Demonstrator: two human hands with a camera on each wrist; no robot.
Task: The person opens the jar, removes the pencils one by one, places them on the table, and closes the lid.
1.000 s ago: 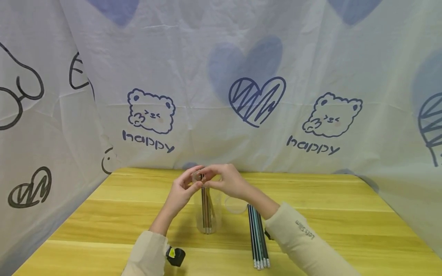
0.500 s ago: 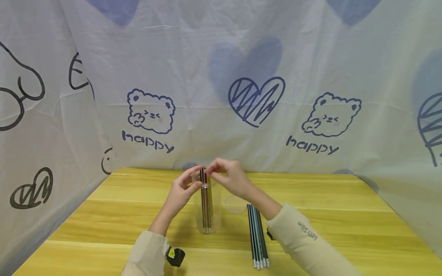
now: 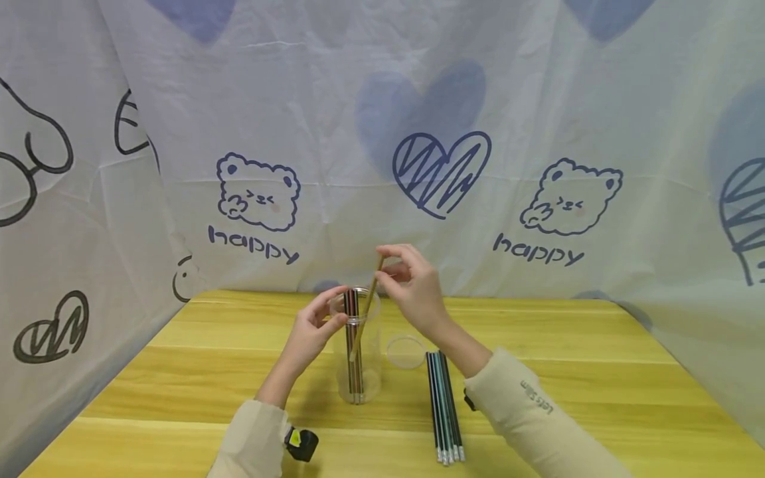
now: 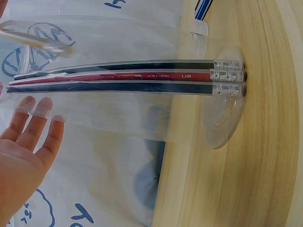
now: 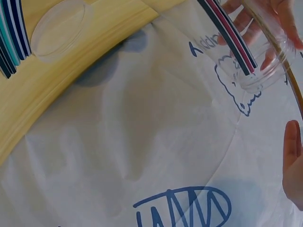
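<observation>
Clear plastic jar point(image 3: 373, 352) upright on the wooden table point(image 3: 597, 372), mouth up. Inside, standing along its left side: red pencil point(image 4: 128, 77) between two dark pencils point(image 4: 142, 87), silver ferrules and eraser ends down at the jar's base, other ends up at the mouth. Small pale lettering on the red barrel, only partly legible. Gold-coloured pencil point(image 3: 369, 295) also partly in the jar: slender, plain barrel, leaning, upper end to the right and well above the rim, lower end inside, well clear of the base; left wrist view shows that lower end pale and blurred. Right hand point(image 3: 415, 285) above and right of the mouth, pinching the gold-coloured pencil near its top between thumb and fingers. Left hand point(image 3: 319, 322) at the jar's left, thumb on the near side of the upper part, fingers toward the far side, holding it. Round clear lid point(image 3: 406, 352) flat on the table, just right of the jar. Nearer and farther right, a bundle of pencils point(image 3: 443, 405) in dark, blue and teal, side by side, eraser ends toward the near edge. Behind, pale cloth backdrop point(image 3: 340, 133) with blue hearts, bear drawings and the word "happy".
</observation>
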